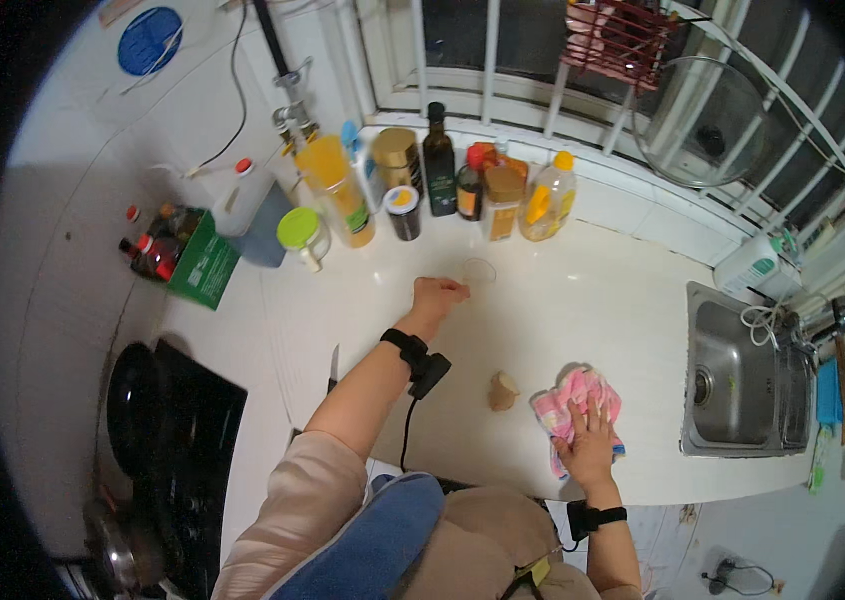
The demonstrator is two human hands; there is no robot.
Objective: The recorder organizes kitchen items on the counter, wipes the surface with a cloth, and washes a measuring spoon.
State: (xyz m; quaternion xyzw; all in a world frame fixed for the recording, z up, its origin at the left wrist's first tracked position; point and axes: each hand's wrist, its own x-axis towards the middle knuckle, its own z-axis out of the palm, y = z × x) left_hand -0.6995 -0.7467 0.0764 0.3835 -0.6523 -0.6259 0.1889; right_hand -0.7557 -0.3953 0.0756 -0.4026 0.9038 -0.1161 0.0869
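Note:
My left hand [439, 301] reaches across the white countertop, its fingertips pinched at the rim of a small clear round object [481, 271], perhaps a lid or shallow dish. Flat on a pink checked cloth [582, 384] rests my right hand [589, 444], its fingers spread over the lower part. Between the two arms lies a brown piece of what looks like ginger root [503, 391]. A knife [334, 364] lies left of my left forearm, its handle partly hidden.
Bottles and jars line the back, among them a dark glass bottle [440, 169] and an oil bottle [548, 196]. A green carton of bottles [205, 262] stands left, above a black stove [205, 420]. At right is a steel sink [726, 412]. Black cables hang from both wrist straps.

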